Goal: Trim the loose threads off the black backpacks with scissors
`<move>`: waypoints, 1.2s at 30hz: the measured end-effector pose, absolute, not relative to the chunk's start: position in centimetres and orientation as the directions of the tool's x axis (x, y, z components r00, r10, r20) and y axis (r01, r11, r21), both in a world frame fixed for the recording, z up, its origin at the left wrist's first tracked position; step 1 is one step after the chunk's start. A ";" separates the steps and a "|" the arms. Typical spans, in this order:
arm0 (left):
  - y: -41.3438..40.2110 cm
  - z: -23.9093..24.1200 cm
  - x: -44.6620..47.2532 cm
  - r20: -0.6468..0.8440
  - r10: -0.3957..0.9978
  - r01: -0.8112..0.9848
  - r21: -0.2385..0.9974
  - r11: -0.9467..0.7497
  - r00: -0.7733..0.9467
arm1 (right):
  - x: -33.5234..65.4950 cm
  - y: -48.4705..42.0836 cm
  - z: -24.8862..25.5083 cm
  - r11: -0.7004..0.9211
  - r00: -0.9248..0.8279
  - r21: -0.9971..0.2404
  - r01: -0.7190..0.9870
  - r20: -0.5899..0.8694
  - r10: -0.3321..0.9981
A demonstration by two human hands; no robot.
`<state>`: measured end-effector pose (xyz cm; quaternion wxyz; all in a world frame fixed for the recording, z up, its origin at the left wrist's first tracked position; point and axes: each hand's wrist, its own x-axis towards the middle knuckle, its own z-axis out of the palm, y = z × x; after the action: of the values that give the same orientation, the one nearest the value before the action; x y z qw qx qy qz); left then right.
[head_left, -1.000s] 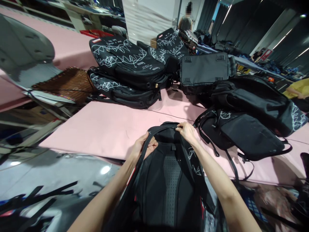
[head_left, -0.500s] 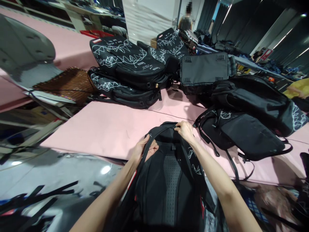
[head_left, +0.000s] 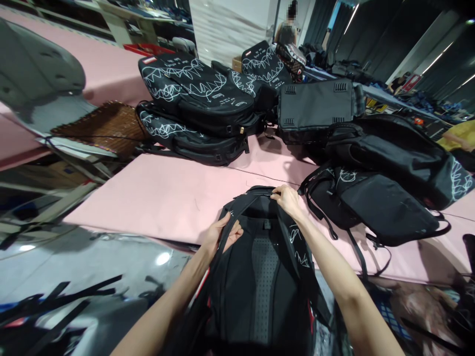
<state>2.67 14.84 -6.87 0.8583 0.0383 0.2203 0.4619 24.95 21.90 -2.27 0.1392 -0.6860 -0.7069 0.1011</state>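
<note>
A black backpack [head_left: 265, 277] stands close in front of me at the pink table's near edge, its padded back panel facing me. The zipped opening at its top gapes a little. My left hand [head_left: 224, 232] is closed around the edge of that opening on the left, thumb outside and fingers inside. At the top right of the opening, my right hand [head_left: 286, 199] pinches a small zipper pull [head_left: 273, 194] between thumb and fingertips. White scribbled print shows on the bag's right side. The lower part of the bag runs out of view.
Stacked black backpacks [head_left: 196, 99] with white drawings lie across the pink table [head_left: 148, 193]. More black bags [head_left: 386, 202] with loose straps lie at the right. A grey chair [head_left: 40, 74] holding a woven brown mat [head_left: 102, 127] stands left. A person [head_left: 287, 32] is in the background.
The left hand has slid slightly lower along the opening's edge, and that edge has sagged a little. My right hand has barely moved and keeps its pinch.
</note>
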 end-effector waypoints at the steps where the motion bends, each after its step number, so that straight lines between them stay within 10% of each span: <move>1: 14.9 -6.9 2.7 -0.342 0.812 -0.778 0.271 0.567 0.473 | 24.9 21.8 -2.3 0.039 -0.019 -0.349 0.936 0.061 0.998; 7: 14.4 -7.0 3.0 -0.418 0.797 -0.709 0.387 0.590 0.435 | 24.5 22.4 -3.3 0.020 0.043 -0.671 0.741 0.077 0.996; 18: 6.8 -9.2 -0.8 -0.407 0.844 0.053 0.908 0.416 0.350 | 34.4 7.8 -6.0 -0.213 0.331 -0.910 0.354 -0.091 0.939; 28: -3.5 -6.8 -1.4 -0.372 0.878 0.408 0.883 0.234 0.300 | 30.3 -8.2 -7.5 -0.326 0.231 -0.909 0.260 -0.269 0.935; 36: -5.5 -8.7 3.0 -0.408 0.870 0.878 0.475 -0.058 0.277 | 27.3 -7.5 -12.0 -0.314 0.285 -0.762 0.567 -0.177 0.942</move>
<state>2.98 -5.51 -8.67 0.3315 0.7271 0.6011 -0.0063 27.29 -7.52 -11.99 0.2947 -0.7456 -0.5059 0.3184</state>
